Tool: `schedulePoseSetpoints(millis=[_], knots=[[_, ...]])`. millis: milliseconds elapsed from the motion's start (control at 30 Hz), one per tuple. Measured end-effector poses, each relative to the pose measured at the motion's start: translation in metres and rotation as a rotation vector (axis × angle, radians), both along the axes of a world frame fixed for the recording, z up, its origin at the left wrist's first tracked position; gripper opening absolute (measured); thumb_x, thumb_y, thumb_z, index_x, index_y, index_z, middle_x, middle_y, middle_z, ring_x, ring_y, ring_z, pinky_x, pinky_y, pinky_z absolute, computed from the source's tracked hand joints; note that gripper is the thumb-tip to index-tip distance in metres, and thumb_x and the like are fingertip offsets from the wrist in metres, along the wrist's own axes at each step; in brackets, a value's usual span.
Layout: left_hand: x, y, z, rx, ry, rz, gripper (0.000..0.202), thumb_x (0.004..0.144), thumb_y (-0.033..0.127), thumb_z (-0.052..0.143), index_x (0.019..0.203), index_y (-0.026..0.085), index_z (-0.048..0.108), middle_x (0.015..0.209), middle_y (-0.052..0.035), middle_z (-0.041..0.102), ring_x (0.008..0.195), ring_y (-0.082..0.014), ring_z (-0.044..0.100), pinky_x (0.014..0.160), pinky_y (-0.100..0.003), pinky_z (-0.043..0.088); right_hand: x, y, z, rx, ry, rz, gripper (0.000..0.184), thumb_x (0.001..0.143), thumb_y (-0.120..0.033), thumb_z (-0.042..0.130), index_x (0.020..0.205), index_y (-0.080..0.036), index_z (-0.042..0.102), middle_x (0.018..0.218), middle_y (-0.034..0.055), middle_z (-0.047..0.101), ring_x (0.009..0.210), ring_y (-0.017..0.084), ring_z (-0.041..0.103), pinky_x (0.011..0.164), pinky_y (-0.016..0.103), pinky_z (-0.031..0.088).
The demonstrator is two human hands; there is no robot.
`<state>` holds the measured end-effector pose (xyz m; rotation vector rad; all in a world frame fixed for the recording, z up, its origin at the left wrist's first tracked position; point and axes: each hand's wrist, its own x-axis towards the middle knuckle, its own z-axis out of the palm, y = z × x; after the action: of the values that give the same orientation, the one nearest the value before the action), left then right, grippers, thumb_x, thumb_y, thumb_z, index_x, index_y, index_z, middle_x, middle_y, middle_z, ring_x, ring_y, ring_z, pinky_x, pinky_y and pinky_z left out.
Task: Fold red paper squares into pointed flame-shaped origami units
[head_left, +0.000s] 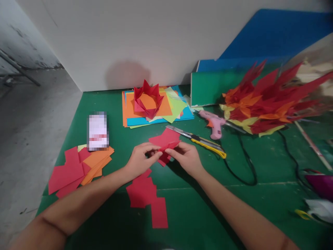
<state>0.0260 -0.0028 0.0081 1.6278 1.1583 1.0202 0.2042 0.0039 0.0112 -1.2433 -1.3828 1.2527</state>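
Observation:
Between my two hands is a small piece of folded red paper (168,146), pinched at both ends. My left hand (142,158) is closed on its left end, thumb and fingers together. My right hand (188,158) grips the other end the same way. Under and behind the fingers lie loose red paper sheets (158,139). Nearer to me are more red paper pieces (142,192), one of them a small rectangle (159,213). A yellow-handled utility knife (197,139) rests just beyond my right hand, its blade toward the sheets.
A pink glue gun (214,123) with a black cord lies behind the knife. A red folded paper ring (148,113) sits on stacked coloured paper (127,119). Left are a phone (97,131) and red and orange paper (66,172). A red-orange paper arrangement (270,97) stands at right.

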Motion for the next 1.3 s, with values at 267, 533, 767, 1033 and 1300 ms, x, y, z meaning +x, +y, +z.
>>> schedulePoseSetpoints(millis=[267, 533, 767, 1033, 1300], knots=[[-0.003, 0.002, 0.002, 0.009, 0.034, -0.003, 0.008, 0.078, 0.022, 0.062, 0.075, 0.015, 0.064, 0.065, 0.0004, 0.057, 0.057, -0.0092, 0.050, 0.053, -0.019, 0.041, 0.001, 0.002, 0.011, -0.153, -0.031, 0.063, 0.024, 0.065, -0.041, 0.076, 0.067, -0.019, 0.069, 0.062, -0.0010, 0.065, 0.057, 0.013, 0.054, 0.058, 0.027, 0.044], [-0.007, 0.007, 0.005, -0.174, -0.126, 0.003, 0.015, 0.074, 0.029, 0.064, 0.076, 0.015, 0.062, 0.068, 0.0001, 0.057, 0.059, -0.0098, 0.051, 0.057, -0.022, 0.043, -0.012, 0.006, 0.016, -0.175, -0.058, 0.029, 0.037, 0.068, -0.048, 0.072, 0.054, -0.018, 0.057, 0.049, -0.0035, 0.052, 0.050, 0.011, 0.046, 0.053, 0.025, 0.036], [-0.018, 0.011, 0.028, -0.278, 0.029, -0.068, 0.017, 0.072, 0.030, 0.066, 0.076, 0.014, 0.067, 0.065, 0.0002, 0.056, 0.056, -0.0093, 0.049, 0.055, -0.022, 0.041, -0.012, 0.003, 0.015, -0.205, 0.001, 0.056, 0.030, 0.067, -0.043, 0.074, 0.057, -0.018, 0.062, 0.053, -0.0024, 0.057, 0.053, 0.012, 0.049, 0.055, 0.026, 0.039], [-0.013, 0.000, 0.028, -0.296, 0.089, -0.031, 0.012, 0.075, 0.027, 0.062, 0.073, 0.015, 0.063, 0.065, 0.0009, 0.055, 0.057, -0.0098, 0.047, 0.055, -0.021, 0.039, -0.008, -0.004, 0.011, -0.265, 0.059, 0.096, 0.029, 0.065, -0.041, 0.076, 0.056, -0.017, 0.063, 0.055, -0.0013, 0.060, 0.054, 0.012, 0.052, 0.056, 0.026, 0.042], [-0.003, -0.006, 0.012, -0.444, -0.176, 0.049, 0.030, 0.073, 0.044, 0.067, 0.080, 0.015, 0.060, 0.072, 0.0004, 0.057, 0.066, -0.0101, 0.052, 0.062, -0.022, 0.043, -0.011, -0.006, 0.008, -0.279, 0.081, 0.049, 0.026, 0.067, -0.043, 0.075, 0.068, -0.018, 0.069, 0.065, 0.0011, 0.067, 0.062, 0.014, 0.058, 0.062, 0.028, 0.047]])
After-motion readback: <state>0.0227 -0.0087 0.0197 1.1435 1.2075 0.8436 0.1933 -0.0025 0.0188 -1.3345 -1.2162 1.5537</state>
